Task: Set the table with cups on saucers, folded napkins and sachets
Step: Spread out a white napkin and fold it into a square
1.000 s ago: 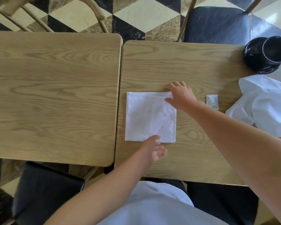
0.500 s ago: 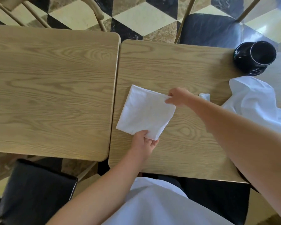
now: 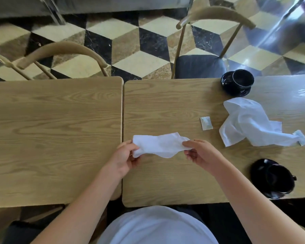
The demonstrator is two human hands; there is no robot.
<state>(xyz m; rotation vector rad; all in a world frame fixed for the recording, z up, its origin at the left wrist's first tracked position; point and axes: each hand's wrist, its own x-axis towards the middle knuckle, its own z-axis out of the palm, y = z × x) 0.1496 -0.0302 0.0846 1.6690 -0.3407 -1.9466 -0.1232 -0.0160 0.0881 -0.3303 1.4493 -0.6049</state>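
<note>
A white napkin (image 3: 159, 144) hangs in the air just above the right counter (image 3: 165, 182), stretched between two hands. The left hand (image 3: 125, 158) pinches its left end with thumb and fingers (image 3: 130, 143) pressed together. The right hand (image 3: 200, 154) pinches its right end the same way. The middle of the napkin sags down a little. Both arms reach forward from the bottom of the view, bent in toward each other, palms turned partly up.

A small sachet (image 3: 206, 123) lies flat on the counter, near the right hand but apart from it. Farther right lies a crumpled white napkin (image 3: 246, 124), and a second sachet (image 3: 301, 140) touches its far tip. A black cup (image 3: 243, 80) stands on a black saucer (image 3: 236, 91) at the far edge. Its inside looks dark, and I cannot tell if anything is in it. Another black cup (image 3: 280, 178) stands on a saucer (image 3: 259, 170) at the near edge, also dark inside. The left counter (image 3: 51, 138) touches the right one side by side.
</note>
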